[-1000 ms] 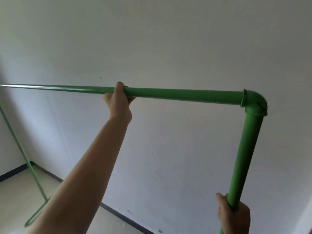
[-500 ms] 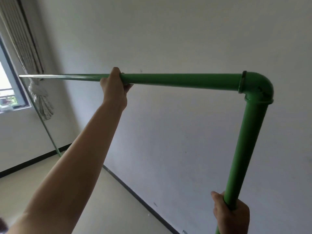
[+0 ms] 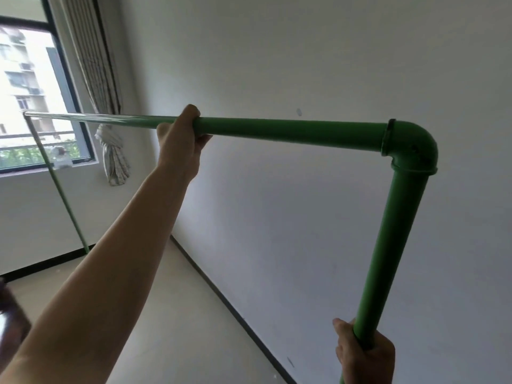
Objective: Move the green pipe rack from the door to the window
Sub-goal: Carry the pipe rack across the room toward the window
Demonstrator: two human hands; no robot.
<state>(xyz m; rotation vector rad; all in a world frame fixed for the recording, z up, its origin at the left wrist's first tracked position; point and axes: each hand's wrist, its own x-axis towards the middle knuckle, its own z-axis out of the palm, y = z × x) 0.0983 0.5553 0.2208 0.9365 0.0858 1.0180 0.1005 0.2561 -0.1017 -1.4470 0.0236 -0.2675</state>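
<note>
The green pipe rack (image 3: 291,132) fills the view: a long top bar runs from the far left to an elbow joint at the right, and a near upright drops from that elbow. My left hand (image 3: 181,142) is wrapped around the top bar near its middle. At the bottom right my right hand (image 3: 363,353) grips the near upright low down. The rack's thin far upright slants down in front of the window (image 3: 30,95) to the floor at the left. The rack's feet are hidden.
A striped curtain (image 3: 99,79), tied in a knot, hangs right of the window. A white wall (image 3: 304,217) with a dark skirting runs along the right. Pale floor (image 3: 171,314) lies ahead. A dark brown object (image 3: 11,322) shows at the left edge.
The view has swung left: the window and curtain have come fully into view. Both hands keep their grips on the rack, whose far end now points at the window.
</note>
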